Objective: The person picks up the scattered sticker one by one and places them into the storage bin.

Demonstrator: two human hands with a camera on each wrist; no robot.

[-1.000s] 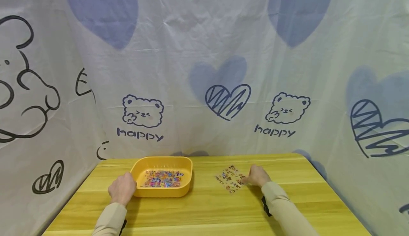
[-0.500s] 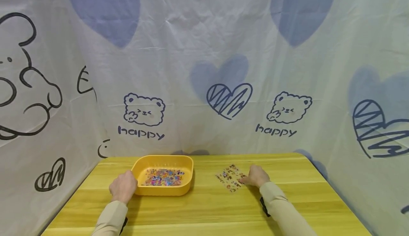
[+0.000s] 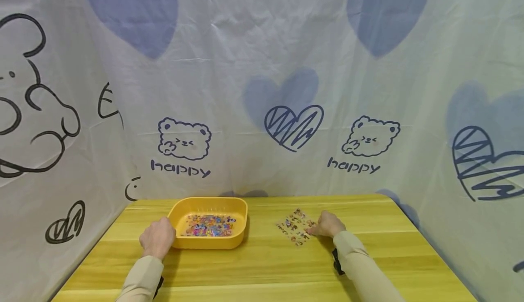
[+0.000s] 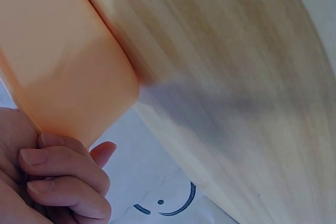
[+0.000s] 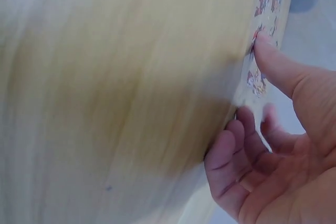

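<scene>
In the head view my left hand (image 3: 158, 237) grips the near-left rim of a yellow plastic basin (image 3: 209, 244); the left wrist view shows its fingers curled at the basin's edge (image 4: 68, 72). Many small, colourful flat pieces (image 3: 210, 226) lie inside the basin. To the right, my right hand (image 3: 329, 224) touches the right corner of a thin see-through sheet (image 3: 294, 227) with small patterned pieces on it. Seen from the right wrist, the thumb (image 5: 278, 69) rests on the sheet's pieces, while the other fingers bend loosely against the tabletop, apart from the thumb.
Both things stand on a yellow wood-grain table (image 3: 262, 270). A white curtain (image 3: 245, 165) with hearts and bear drawings hangs behind the table and at both sides. Black bands show at both wrists.
The head view has shifted slightly. Both hands keep their places at the basin and the sheet; no piece has visibly moved.
</scene>
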